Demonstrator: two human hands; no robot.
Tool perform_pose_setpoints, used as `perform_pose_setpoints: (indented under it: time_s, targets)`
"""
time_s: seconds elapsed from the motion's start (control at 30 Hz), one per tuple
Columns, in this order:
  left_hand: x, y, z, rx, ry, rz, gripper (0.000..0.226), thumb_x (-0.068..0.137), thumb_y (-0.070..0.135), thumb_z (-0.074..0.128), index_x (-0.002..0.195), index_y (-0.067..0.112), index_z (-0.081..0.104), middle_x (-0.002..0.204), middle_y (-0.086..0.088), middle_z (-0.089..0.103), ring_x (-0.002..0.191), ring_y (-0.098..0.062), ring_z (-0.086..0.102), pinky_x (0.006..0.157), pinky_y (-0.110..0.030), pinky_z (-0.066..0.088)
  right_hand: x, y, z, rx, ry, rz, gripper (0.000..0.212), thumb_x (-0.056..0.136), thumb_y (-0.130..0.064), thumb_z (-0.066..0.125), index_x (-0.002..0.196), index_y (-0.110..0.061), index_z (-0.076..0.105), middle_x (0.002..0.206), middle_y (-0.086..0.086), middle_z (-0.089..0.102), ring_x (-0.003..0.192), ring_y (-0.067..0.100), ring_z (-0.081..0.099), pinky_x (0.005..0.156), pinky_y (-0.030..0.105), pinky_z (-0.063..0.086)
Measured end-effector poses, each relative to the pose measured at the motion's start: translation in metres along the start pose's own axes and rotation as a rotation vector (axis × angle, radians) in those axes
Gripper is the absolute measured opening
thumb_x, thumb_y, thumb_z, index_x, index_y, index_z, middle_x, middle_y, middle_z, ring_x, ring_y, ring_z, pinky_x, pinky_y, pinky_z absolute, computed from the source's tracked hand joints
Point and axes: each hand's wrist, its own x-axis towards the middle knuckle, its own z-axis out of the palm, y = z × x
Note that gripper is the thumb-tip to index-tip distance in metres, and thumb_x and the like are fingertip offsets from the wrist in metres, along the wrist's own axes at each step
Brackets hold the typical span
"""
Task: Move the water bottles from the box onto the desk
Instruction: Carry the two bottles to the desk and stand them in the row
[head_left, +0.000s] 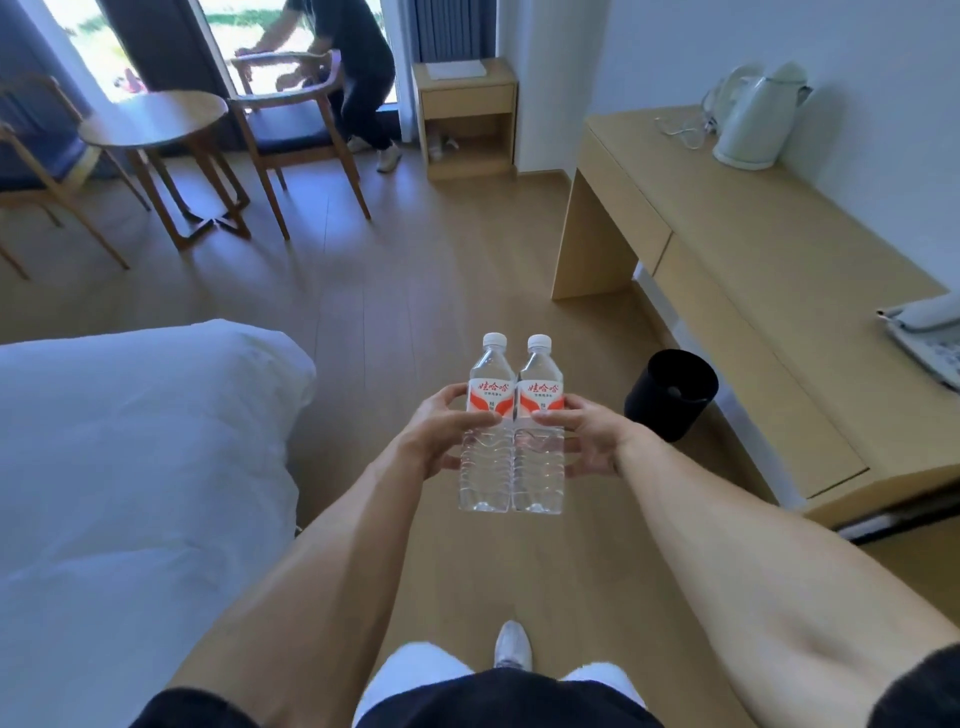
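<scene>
Both our hands hold two water bottles upright and side by side, in the air above the wooden floor.

Our left hand curls round the left bottle, thumb across its red-and-white label, and our right hand grips the right bottle the same way; the bottles touch, white caps up, clear water inside. Right of them a black bin stands on the floor beside the light wooden desk, which carries a white kettle at its far end and a telephone nearer us. Left of us lies a white bed. Farther off, a round table, chairs, and a person bent over one chair by the window.
</scene>
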Motion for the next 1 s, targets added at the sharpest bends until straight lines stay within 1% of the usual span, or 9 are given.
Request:
perform_pose_setpoints:
  time_s: [0.13, 0.27, 0.43, 0.53, 0.67, 0.83, 0.9, 0.93, 1.0]
  targets:
    - [0.045, 0.038, 0.010, 0.008, -0.017, 0.013, 0.064, 0.073, 0.012, 0.089, 0.124, 0.033, 0.057, 0.109, -0.008, 0.074, 0.087, -0.023, 0.077, 0.064, -0.044, 0.061, 0.030, -0.040, -0.022, 0.018, 0.017, -0.019, 0.051, 0.078, -0.015, 0.082, 0.123, -0.026, 0.062, 0.118, 0.008, 0.071, 0.106, 0.031, 0.068, 0.081, 0.057, 0.057]
    - [0.090, 0.073, 0.022, 0.028, -0.043, 0.009, 0.066, 0.075, 0.011, 0.087, 0.128, 0.031, 0.055, 0.111, -0.009, 0.073, 0.088, -0.023, 0.077, 0.063, -0.044, 0.062, 0.060, -0.074, -0.046, 0.024, 0.055, -0.030, 0.050, 0.077, -0.016, 0.084, 0.121, -0.026, 0.063, 0.117, 0.008, 0.072, 0.107, 0.031, 0.068, 0.087, 0.061, 0.055]
    - [0.161, 0.114, 0.034, 0.075, -0.110, 0.021, 0.066, 0.076, 0.009, 0.085, 0.133, 0.028, 0.056, 0.111, -0.008, 0.075, 0.093, -0.027, 0.075, 0.072, -0.052, 0.062, 0.102, -0.117, -0.077, 0.059, 0.118, -0.042, 0.048, 0.077, -0.017, 0.085, 0.120, -0.025, 0.065, 0.111, 0.008, 0.075, 0.101, 0.029, 0.072, 0.077, 0.055, 0.059]
    - [0.212, 0.145, 0.041, 0.098, -0.166, 0.015, 0.067, 0.077, 0.010, 0.085, 0.135, 0.028, 0.056, 0.113, -0.008, 0.074, 0.096, -0.028, 0.074, 0.076, -0.056, 0.061, 0.131, -0.148, -0.096, 0.084, 0.176, -0.053, 0.051, 0.074, -0.018, 0.086, 0.120, -0.026, 0.065, 0.110, 0.008, 0.075, 0.101, 0.030, 0.072, 0.075, 0.053, 0.060]
    - [0.278, 0.195, 0.046, 0.150, -0.250, -0.003, 0.071, 0.078, 0.011, 0.085, 0.138, 0.028, 0.052, 0.117, -0.009, 0.072, 0.101, -0.029, 0.072, 0.082, -0.058, 0.059, 0.170, -0.196, -0.112, 0.140, 0.263, -0.073, 0.051, 0.074, -0.019, 0.085, 0.120, -0.026, 0.064, 0.115, 0.009, 0.073, 0.106, 0.031, 0.070, 0.079, 0.054, 0.058]
    - [0.347, 0.261, 0.051, 0.213, -0.354, -0.011, 0.075, 0.077, 0.012, 0.085, 0.141, 0.028, 0.051, 0.120, -0.009, 0.070, 0.100, -0.029, 0.073, 0.069, -0.050, 0.062, 0.209, -0.247, -0.127, 0.204, 0.361, -0.135, 0.052, 0.077, -0.020, 0.083, 0.125, -0.024, 0.062, 0.118, 0.009, 0.071, 0.109, 0.032, 0.068, 0.092, 0.057, 0.053]
    - [0.371, 0.284, 0.058, 0.252, -0.393, -0.001, 0.075, 0.076, 0.012, 0.086, 0.141, 0.028, 0.051, 0.121, -0.009, 0.070, 0.101, -0.029, 0.072, 0.072, -0.051, 0.062, 0.219, -0.265, -0.135, 0.227, 0.402, -0.160, 0.053, 0.077, -0.019, 0.082, 0.126, -0.023, 0.061, 0.118, 0.009, 0.071, 0.110, 0.032, 0.067, 0.098, 0.057, 0.049]
    - [0.380, 0.293, 0.063, 0.270, -0.414, 0.000, 0.074, 0.076, 0.012, 0.086, 0.140, 0.028, 0.052, 0.121, -0.008, 0.070, 0.102, -0.028, 0.072, 0.075, -0.053, 0.062, 0.222, -0.273, -0.139, 0.236, 0.412, -0.167, 0.053, 0.078, -0.019, 0.081, 0.126, -0.023, 0.060, 0.118, 0.010, 0.071, 0.109, 0.031, 0.067, 0.097, 0.056, 0.050]
    - [0.398, 0.310, 0.075, 0.291, -0.450, 0.000, 0.071, 0.076, 0.014, 0.086, 0.138, 0.029, 0.053, 0.120, -0.007, 0.070, 0.103, -0.027, 0.072, 0.080, -0.055, 0.061, 0.228, -0.288, -0.152, 0.259, 0.425, -0.182, 0.052, 0.080, -0.017, 0.080, 0.127, -0.022, 0.059, 0.115, 0.009, 0.072, 0.105, 0.029, 0.069, 0.083, 0.050, 0.057]
